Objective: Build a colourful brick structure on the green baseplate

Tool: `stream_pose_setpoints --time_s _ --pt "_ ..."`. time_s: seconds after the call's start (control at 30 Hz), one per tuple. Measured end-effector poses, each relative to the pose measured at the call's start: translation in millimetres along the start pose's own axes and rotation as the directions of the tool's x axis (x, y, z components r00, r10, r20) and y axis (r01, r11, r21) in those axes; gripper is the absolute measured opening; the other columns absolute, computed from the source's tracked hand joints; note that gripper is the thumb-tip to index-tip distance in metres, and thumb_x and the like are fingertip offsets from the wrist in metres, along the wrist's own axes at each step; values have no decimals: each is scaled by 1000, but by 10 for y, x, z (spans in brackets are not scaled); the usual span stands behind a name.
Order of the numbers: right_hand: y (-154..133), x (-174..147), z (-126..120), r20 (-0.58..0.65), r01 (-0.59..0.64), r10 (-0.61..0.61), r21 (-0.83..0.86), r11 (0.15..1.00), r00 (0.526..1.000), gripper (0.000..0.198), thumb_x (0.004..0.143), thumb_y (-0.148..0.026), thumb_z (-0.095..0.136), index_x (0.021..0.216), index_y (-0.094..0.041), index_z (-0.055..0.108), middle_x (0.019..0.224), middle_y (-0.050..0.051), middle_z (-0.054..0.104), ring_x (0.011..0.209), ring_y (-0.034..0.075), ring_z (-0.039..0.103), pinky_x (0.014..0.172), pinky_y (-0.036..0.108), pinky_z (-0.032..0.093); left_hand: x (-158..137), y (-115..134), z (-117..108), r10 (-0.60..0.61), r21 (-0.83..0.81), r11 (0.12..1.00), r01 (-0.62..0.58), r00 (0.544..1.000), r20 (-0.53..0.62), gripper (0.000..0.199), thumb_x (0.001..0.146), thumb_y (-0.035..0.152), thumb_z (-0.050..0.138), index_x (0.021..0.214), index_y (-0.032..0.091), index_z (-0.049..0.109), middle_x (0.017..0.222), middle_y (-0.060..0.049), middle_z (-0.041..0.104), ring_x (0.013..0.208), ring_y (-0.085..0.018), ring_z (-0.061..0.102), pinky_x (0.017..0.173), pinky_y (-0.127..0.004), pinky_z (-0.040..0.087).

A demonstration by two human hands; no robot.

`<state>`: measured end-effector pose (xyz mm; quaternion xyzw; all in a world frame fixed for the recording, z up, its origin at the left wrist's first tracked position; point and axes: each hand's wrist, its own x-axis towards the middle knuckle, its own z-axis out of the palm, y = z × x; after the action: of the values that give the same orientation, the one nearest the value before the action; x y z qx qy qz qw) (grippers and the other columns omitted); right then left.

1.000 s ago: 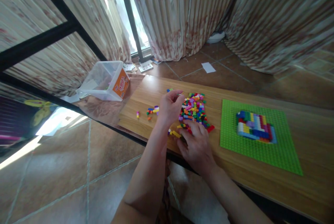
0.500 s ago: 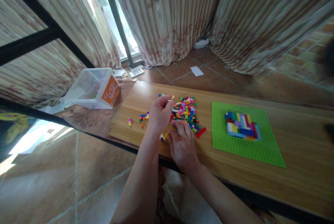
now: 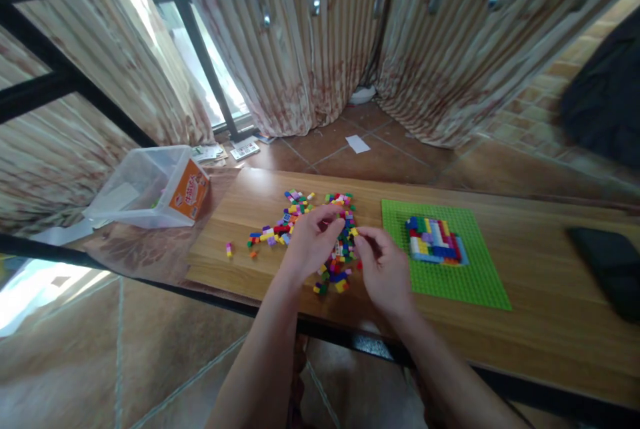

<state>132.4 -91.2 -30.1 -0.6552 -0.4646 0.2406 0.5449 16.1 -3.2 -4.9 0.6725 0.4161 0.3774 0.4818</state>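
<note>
- One small, blocky yellow plastic brick point(image 3: 354, 232) sits in the grip of your right hand point(image 3: 386, 270), pinched between thumb and fingertips at the hand's left side.
- Your brick is too small here for you to read its long axis.
- Your left hand point(image 3: 313, 241) is just beside it on the left, thumb and fingers curled close to each other; you cannot tell whether that grip is clamped on anything.
- Between and below your two hands lies a loose heap of small multicoloured plastic bricks point(image 3: 340, 277), on the wood-grained counter point(image 3: 535, 342); more of them spread out past your left hand.
- To the right of your yellow brick lies the flat, square, bright green studded baseplate point(image 3: 473, 288), and your right hand is the nearer one, covering part of its left edge from view.
- On that baseplate stands a low, layered multicoloured block build point(image 3: 436, 242), its long axis running left to right, slanting slightly toward you at the right end, well apart from your left hand.
</note>
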Motion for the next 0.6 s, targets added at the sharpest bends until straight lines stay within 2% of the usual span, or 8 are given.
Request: stream_pose_setpoints --time_s 0.13,0.27,0.33,0.47,0.6 --pt "55 68 -198 -65 -181 203 248 952 977 31 83 -45 64 98 -17 67 86 6 71 71 17 65 68 33 54 -94 68 260 122 78 987 -140 972 200 32 83 15 56 114 17 66 91 -4 71 79 -14 65 73 -26 53" --pt "80 77 -335 -83 -280 350 443 851 933 36 70 -44 76 91 -16 69 82 4 71 68 14 61 61 28 50 -161 50 482 237 153 946 -286 931 277 38 81 11 57 117 20 63 112 -7 69 95 -17 65 82 -30 54" --pt "86 71 -395 -104 -298 387 468 832 916 37 65 -43 79 88 -16 70 81 4 70 67 13 60 59 26 48 -180 46 560 244 189 933 -306 925 292 38 81 13 59 119 20 62 115 -8 67 89 -16 65 81 -30 55" --pt "108 59 -510 -151 -309 416 458 834 897 37 61 -43 81 84 -16 70 74 1 68 62 11 56 55 25 44 -195 72 687 249 270 907 -323 929 274 38 79 15 64 117 19 61 107 -6 67 77 -14 62 77 -30 54" --pt "172 72 -673 -195 -282 367 361 889 909 32 66 -43 78 81 -16 70 72 1 68 64 12 58 59 26 46 -189 70 822 281 276 893 -355 920 272 31 83 18 63 113 19 64 105 -6 67 82 -15 62 79 -29 54"
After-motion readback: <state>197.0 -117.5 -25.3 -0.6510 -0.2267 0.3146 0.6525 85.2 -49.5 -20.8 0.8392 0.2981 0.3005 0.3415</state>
